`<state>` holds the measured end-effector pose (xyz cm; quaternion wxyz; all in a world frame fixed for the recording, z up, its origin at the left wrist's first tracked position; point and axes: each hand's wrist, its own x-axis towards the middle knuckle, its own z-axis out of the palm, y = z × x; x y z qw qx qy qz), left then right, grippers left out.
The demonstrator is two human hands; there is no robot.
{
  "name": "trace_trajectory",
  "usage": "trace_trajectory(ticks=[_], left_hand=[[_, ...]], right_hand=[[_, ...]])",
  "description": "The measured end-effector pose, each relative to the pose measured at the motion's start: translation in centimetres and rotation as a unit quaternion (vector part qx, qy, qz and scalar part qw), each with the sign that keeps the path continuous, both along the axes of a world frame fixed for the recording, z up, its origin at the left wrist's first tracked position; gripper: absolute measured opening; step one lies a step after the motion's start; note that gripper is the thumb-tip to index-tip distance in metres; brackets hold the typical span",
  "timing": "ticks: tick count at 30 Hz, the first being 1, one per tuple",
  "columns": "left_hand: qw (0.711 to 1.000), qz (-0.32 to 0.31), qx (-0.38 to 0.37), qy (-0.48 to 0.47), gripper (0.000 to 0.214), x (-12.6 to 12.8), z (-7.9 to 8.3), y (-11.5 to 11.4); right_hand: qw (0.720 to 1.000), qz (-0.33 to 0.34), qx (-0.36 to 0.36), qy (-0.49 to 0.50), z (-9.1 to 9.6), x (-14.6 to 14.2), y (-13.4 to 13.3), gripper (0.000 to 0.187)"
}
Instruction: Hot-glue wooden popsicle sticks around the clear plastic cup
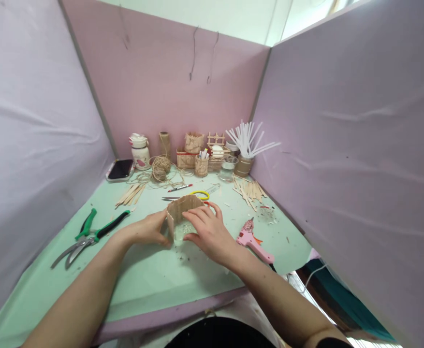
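A curved wall of upright wooden craft sticks (pixel 184 208) stands on the table in front of me, its near side open. My left hand (pixel 152 229) is closed around its left edge, thumb low in front and the other fingers partly hidden behind. At the right side my right hand (pixel 208 229) grips the wall, index finger and thumb apart over the open side. Small pale bits (pixel 185 229) show inside the curve. Just behind lie scissors with yellow handles (pixel 200 195). A pink glue gun (pixel 253 241) rests right of my right hand.
Green-handled pruning shears (pixel 84 237) lie at left. Loose craft sticks (pixel 131 195) and more wooden sticks (pixel 250 191) lie farther back. Along the back stand a twine ball (pixel 161 168), a white bottle (pixel 139 152), a glass of water (pixel 227 169) and a pot of white glue sticks (pixel 244 166).
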<state>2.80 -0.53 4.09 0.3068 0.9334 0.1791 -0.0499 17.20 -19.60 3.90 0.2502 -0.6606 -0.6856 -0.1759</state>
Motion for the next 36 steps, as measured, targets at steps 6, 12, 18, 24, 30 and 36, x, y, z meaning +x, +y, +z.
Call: trace_trajectory(ticks=[6, 12, 18, 24, 30, 36], left_hand=[[1.000, 0.003, 0.021, 0.014, 0.111, 0.0, -0.5, 0.0], [0.999, 0.012, 0.031, 0.010, 0.122, 0.5, -1.6, -1.5], [0.999, -0.009, -0.016, -0.050, 0.123, 0.5, -2.1, -2.0], [0.990, 0.011, -0.044, -0.132, 0.122, 0.3, -1.6, -1.1], [0.981, 0.036, -0.062, -0.181, 0.120, 0.3, -2.3, -0.8], [0.974, 0.046, -0.127, -0.185, 0.121, -0.1, -1.8, -0.8]], right_hand=[[0.992, -0.075, -0.025, 0.094, 2.0, 6.6, -3.6, 0.013], [0.961, -0.151, -0.030, 0.232, 1.0, 9.6, -5.5, 0.019], [0.960, -0.132, -0.011, 0.246, 0.0, 5.5, -3.3, 0.029], [0.965, -0.028, -0.044, 0.257, 1.1, 3.4, 0.4, 0.028], [0.946, -0.038, -0.081, 0.311, 0.2, 1.9, 2.8, 0.034], [0.945, -0.070, -0.104, 0.303, 1.3, 2.2, 3.2, 0.017]])
